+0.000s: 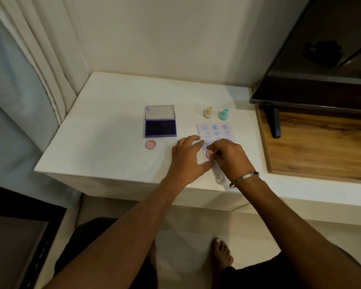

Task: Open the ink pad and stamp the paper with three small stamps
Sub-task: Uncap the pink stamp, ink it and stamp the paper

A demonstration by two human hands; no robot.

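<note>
Paper (221,130), a small sheet whose long axis runs away from the person, lies on the white worktop (104,130) and carries printed smileys and hearts in 3 columns. Right hand (229,157) pinches a pink stamp (209,154) over the sheet's near part; whether it touches is unclear. Left hand (187,157) rests open, fingers spread, at the sheet's left edge. Left of the sheet, the purple ink pad (160,127) sits open, lid tilted back. A pink cap (151,144) lies near it. Cream stamp (208,111) and teal stamp (224,114) stand upright beyond the sheet.
</note>
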